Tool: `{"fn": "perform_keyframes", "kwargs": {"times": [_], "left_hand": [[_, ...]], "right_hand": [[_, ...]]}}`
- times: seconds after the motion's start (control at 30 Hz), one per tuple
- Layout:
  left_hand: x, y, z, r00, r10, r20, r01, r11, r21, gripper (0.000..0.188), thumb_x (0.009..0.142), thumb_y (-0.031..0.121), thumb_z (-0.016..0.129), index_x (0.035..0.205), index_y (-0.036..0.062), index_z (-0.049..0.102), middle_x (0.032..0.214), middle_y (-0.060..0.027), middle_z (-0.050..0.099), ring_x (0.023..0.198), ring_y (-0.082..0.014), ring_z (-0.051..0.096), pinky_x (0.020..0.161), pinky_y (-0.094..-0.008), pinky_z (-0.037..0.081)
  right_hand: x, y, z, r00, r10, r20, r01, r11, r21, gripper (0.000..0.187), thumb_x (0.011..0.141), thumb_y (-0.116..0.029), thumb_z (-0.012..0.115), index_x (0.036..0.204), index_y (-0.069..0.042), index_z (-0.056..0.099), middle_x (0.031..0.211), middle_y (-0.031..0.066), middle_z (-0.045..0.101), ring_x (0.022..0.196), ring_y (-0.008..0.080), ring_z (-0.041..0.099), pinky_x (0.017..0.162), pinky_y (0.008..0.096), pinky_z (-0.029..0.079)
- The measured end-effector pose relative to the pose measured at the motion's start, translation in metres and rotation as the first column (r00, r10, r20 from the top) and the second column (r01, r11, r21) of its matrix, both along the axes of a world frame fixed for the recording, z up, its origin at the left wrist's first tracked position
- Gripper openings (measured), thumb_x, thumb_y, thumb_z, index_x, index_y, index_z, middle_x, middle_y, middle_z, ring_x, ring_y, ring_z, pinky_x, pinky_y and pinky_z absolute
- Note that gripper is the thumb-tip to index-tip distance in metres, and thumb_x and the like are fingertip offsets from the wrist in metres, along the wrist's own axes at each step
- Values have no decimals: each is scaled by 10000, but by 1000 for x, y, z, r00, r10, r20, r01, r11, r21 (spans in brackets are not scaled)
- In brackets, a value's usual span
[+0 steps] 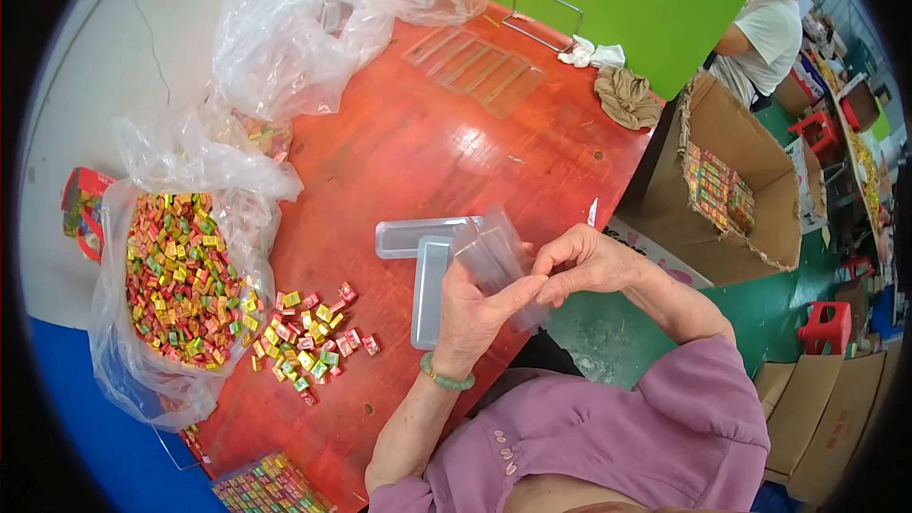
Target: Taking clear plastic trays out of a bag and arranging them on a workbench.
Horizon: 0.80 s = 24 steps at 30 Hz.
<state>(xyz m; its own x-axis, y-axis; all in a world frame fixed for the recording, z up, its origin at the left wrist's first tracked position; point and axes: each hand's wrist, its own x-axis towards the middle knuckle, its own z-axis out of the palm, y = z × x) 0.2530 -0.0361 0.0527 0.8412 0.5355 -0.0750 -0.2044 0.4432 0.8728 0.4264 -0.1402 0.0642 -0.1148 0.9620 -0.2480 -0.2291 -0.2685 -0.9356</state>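
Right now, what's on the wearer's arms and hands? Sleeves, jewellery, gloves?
Both hands bare, no gloves. Left hand has a green bead bracelet at the wrist. Purple sleeves are pushed up past the elbows; the left cuff shows small pale buttons. Right hand shows no jewellery.

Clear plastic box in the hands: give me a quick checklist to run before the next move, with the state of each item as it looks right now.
1. Clear plastic box held by both hands, left hand below, right hand at its edge: ok.
2. Box open and ready for filling: cannot tell, the plastic is too transparent.
3. Loose wrapped candies on the red table near the left hand: ok.
4. Big bag of candies still well stocked: ok.
5. Spare clear trays lying on the table by the hands: ok.
6. Cardboard box to the right has room left: ok.
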Motion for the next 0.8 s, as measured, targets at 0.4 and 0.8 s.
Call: {"fn": "perform_keyframes", "kwargs": {"times": [0.4, 0.8], "left_hand": [[0, 7, 5, 989, 139, 52, -130, 979, -158, 515, 774, -3, 734, 1222, 30, 483, 1103, -109, 617, 1023, -220, 606, 928, -364, 480], [20, 5, 1, 988, 151, -6, -148, 954, -263, 439, 779, 38, 751, 1156, 17, 528, 1080, -95, 623, 994, -190, 613, 903, -346, 486]], "right_hand": [[140, 44, -38, -226, -521, 823, -176, 853, 492, 133, 788, -17, 553, 914, -23, 597, 851, 131, 596, 825, 318, 603, 702, 405, 488], [112, 57, -17, 73, -551, 832, -14, 833, 553, 181, 845, -54, 597, 1020, -15, 623, 1034, 118, 639, 904, 250, 626, 804, 342, 501]]}}
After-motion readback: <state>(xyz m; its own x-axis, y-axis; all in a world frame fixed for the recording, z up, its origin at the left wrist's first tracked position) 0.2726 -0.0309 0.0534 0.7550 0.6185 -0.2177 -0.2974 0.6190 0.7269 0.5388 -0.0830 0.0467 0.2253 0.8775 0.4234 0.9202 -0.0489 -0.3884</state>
